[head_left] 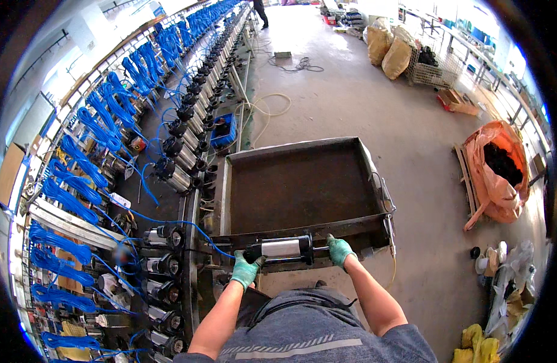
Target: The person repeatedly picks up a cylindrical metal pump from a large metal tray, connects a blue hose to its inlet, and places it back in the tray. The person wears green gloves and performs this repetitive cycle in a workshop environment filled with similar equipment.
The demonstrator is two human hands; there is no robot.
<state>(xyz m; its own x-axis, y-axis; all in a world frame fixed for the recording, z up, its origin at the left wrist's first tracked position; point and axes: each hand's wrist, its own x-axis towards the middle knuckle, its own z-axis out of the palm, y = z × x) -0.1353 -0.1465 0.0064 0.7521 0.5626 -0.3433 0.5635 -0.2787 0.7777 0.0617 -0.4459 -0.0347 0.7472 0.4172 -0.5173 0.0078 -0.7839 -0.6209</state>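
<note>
A cylindrical submersible pump motor, silver in the middle with black ends, lies level across the front edge of a big rectangular metal tank. My left hand, in a green glove, is closed round its left end, where a blue cable runs off to the left. At the other end a thin shaft sticks out, and my gloved right hand is closed around it. Inside the tank the surface is dark brown; I cannot tell whether it is liquid.
To the left, a long rack holds rows of similar motors and blue cable coils. A blue crate stands beyond the tank. Hoses lie on the floor. At right are an orange sack and a wire cage. A person stands far off.
</note>
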